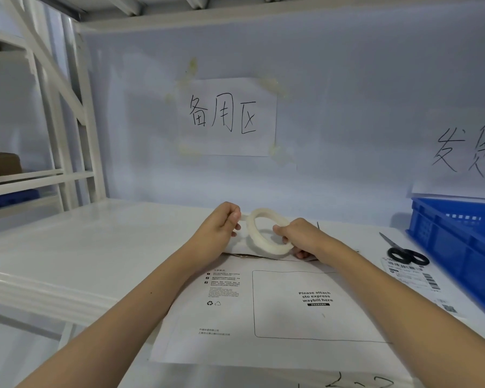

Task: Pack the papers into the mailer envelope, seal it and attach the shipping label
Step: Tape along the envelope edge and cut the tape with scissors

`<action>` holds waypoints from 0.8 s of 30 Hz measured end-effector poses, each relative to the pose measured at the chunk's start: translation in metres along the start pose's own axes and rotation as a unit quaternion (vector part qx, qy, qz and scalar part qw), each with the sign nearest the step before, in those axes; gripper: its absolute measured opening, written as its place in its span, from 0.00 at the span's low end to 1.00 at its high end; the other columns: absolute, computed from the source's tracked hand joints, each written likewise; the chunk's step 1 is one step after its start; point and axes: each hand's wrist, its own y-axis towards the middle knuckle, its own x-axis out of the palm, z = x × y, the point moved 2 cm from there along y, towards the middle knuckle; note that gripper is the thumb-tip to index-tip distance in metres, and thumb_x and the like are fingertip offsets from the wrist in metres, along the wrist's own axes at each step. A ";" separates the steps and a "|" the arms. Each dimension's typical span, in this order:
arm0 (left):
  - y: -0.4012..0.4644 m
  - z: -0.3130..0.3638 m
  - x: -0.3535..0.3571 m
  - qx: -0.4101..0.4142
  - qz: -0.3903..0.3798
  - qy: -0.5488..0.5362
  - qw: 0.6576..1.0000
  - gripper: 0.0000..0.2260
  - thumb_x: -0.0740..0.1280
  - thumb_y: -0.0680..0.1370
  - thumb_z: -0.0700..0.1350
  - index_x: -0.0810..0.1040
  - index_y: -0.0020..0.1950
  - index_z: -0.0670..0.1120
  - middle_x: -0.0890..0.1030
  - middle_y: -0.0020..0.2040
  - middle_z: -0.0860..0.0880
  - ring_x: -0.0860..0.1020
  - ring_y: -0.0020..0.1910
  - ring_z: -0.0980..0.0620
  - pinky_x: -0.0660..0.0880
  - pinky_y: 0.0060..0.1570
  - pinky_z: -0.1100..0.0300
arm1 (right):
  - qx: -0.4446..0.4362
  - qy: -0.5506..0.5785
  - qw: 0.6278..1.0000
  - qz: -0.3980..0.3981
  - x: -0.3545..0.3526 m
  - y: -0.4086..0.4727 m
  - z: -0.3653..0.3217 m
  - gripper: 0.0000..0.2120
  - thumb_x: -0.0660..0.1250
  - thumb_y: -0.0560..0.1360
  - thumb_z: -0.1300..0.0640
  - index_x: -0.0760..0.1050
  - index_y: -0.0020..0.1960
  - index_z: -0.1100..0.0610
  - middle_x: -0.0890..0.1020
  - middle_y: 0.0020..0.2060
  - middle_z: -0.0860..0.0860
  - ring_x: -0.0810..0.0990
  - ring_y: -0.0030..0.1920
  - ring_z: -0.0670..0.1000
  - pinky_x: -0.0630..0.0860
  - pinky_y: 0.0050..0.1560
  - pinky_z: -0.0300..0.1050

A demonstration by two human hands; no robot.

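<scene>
Above mailer envelope [263, 317]: tape roll [266, 233] in R grip [300, 236], tape end in L grip [224, 222].

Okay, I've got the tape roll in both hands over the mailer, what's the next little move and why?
Probably draw the left hand leftward to pull out a strip of tape. It already pinches the free end while the right hand grips the tape roll, both just above the mailer envelope's far edge, which shows no tape yet. The scissors lie to the right for cutting.
</scene>
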 end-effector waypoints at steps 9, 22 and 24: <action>-0.001 0.011 -0.002 -0.070 -0.003 -0.157 0.985 0.06 0.63 0.81 0.40 0.75 0.45 0.44 0.80 0.45 0.49 0.79 0.46 0.52 0.76 0.59 0.52 | -0.001 0.008 1.000 -0.001 0.003 -0.004 -0.001 0.14 0.61 0.80 0.51 0.70 0.40 0.58 0.69 0.21 0.51 0.64 0.16 0.48 0.58 0.20 0.31; 0.004 0.003 -0.013 -0.071 0.065 -0.134 0.986 0.07 0.72 0.76 0.39 0.77 0.51 0.44 0.82 0.36 0.46 0.80 0.41 0.52 0.77 0.53 0.60 | -0.011 0.011 1.000 -0.014 0.002 -0.004 -0.001 0.15 0.61 0.79 0.47 0.70 0.40 0.57 0.71 0.25 0.51 0.67 0.21 0.49 0.62 0.24 0.36; 0.004 0.002 -0.014 -0.072 0.067 -0.126 0.987 0.07 0.73 0.76 0.38 0.79 0.52 0.44 0.84 0.38 0.46 0.81 0.41 0.54 0.78 0.52 0.61 | -0.025 0.027 0.999 -0.019 0.001 -0.003 0.002 0.13 0.63 0.78 0.50 0.71 0.40 0.57 0.73 0.25 0.53 0.68 0.21 0.49 0.62 0.24 0.35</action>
